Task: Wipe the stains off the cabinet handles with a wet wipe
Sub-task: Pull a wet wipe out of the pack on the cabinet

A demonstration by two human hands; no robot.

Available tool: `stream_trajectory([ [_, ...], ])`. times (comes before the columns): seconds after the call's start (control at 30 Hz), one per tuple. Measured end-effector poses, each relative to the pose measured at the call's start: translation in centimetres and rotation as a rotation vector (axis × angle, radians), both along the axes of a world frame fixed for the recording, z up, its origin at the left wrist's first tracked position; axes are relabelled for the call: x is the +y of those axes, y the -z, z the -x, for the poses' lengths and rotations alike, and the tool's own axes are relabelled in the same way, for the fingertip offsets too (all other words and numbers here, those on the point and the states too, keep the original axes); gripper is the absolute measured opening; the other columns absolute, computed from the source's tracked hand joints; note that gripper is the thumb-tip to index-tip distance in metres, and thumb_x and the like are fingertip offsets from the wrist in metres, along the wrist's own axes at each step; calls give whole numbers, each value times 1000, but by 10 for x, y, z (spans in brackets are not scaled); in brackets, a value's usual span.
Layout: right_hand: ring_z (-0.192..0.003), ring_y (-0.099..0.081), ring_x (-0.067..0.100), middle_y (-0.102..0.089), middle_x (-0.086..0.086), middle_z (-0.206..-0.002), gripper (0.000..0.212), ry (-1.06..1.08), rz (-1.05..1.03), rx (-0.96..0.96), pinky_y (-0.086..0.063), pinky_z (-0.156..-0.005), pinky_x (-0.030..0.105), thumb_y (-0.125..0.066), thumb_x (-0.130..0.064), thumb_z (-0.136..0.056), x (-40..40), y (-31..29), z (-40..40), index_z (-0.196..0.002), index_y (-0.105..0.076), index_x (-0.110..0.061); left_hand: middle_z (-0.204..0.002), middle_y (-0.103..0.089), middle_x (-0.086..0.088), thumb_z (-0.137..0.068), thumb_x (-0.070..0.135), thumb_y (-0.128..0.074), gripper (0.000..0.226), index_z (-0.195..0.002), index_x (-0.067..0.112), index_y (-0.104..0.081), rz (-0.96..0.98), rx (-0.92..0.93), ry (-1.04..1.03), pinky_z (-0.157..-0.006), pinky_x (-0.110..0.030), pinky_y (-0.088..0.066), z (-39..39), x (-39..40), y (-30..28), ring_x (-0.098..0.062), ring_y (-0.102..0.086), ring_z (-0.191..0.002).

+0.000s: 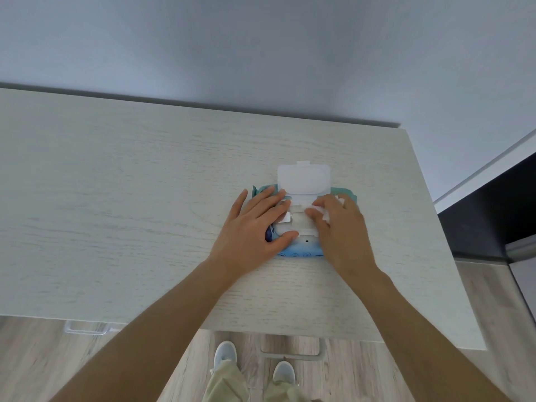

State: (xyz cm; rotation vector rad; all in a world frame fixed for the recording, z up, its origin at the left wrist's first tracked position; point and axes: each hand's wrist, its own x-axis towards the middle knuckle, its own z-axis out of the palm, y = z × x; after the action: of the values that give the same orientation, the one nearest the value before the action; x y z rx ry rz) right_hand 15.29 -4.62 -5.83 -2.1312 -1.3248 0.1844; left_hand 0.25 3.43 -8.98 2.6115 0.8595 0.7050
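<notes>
A blue and teal pack of wet wipes [297, 253] lies on the pale wood cabinet top [130, 204], its white flip lid [303, 178] folded open towards the wall. My left hand [255, 227] lies flat on the pack's left side, fingers straight, pressing it down. My right hand [339, 227] is on the pack's right side and pinches a white wet wipe [322, 211] at the opening. Two clear cabinet handles [87, 327] [291, 351] stick out below the cabinet's front edge.
A plain grey-blue wall stands behind the cabinet. Wood-look floor and my two light shoes [226, 355] show below the front edge. A dark piece of furniture [493, 221] stands to the right of the cabinet.
</notes>
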Motion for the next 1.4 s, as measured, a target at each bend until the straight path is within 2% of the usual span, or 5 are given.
stream_trajectory([
  [0.47, -68, -57, -1, -57, -15, -78, 11, 210, -211, 372, -43, -55, 4, -54, -23, -95, -33, -16, -30, -85, -50, -27, -149, -36, 5, -86, 57, -53, 85, -151, 30, -3, 106, 115, -31, -114, -28, 19, -4, -5, -21, -8, -30, -138],
  [0.77, -80, -54, -4, -58, -11, -91, 14, 201, -181, 380, -41, -63, 5, -66, -30, -86, -45, -19, -28, -91, -53, -33, -159, -7, 10, -82, 65, 11, 80, -150, 34, -16, -78, 436, 161, -117, -39, 12, -15, -24, -25, -11, 6, -146],
  [0.97, -79, -57, 5, -64, -4, -90, 12, 234, -171, 534, -40, -62, 12, -70, -22, -82, -46, -12, -21, -86, -60, -27, -159, -11, 4, -88, 66, 1, 74, -146, 34, -31, -100, 392, 137, -115, -32, 12, -24, -11, -31, -15, -2, -146],
  [1.13, -80, -59, 6, -63, -8, -89, 17, 248, -181, 572, -41, -63, 12, -68, -23, -84, -48, -12, -22, -80, -56, -34, -160, 2, -1, -82, 69, 3, 83, -152, 25, 5, 1, 365, -56, -115, -38, 15, -55, 20, -52, -16, 7, -146],
  [1.4, -77, -57, -4, -63, -10, -89, 22, 258, -219, 540, -41, -62, 8, -69, -22, -84, -60, -14, -24, -76, -57, -39, -111, -67, -4, -96, 38, -35, 46, -115, 10, -67, -273, 61, 114, -105, -40, -38, -11, -18, -41, -21, -64, -101],
])
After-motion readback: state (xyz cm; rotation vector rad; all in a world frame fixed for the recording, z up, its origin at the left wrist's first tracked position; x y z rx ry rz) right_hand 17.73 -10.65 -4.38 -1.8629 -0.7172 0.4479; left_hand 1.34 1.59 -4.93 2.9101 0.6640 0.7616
